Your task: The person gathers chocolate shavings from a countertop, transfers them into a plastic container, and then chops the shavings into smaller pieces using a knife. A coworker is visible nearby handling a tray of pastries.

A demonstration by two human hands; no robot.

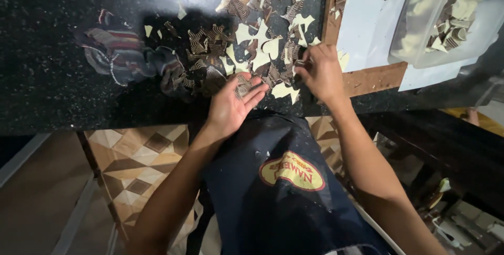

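Where shards [252, 50] lie, black counter [52, 76].

A black speckled table [58, 34] fills the upper part of the frame. A heap of cream and brown-striped shards [252, 45] lies scattered across its upper middle. A crumpled striped cloth [126, 55] sits at the upper left. At the upper right lies a brown board [367, 79], carrying white paper sheets [367, 24] and a clear plastic tub [446, 24].
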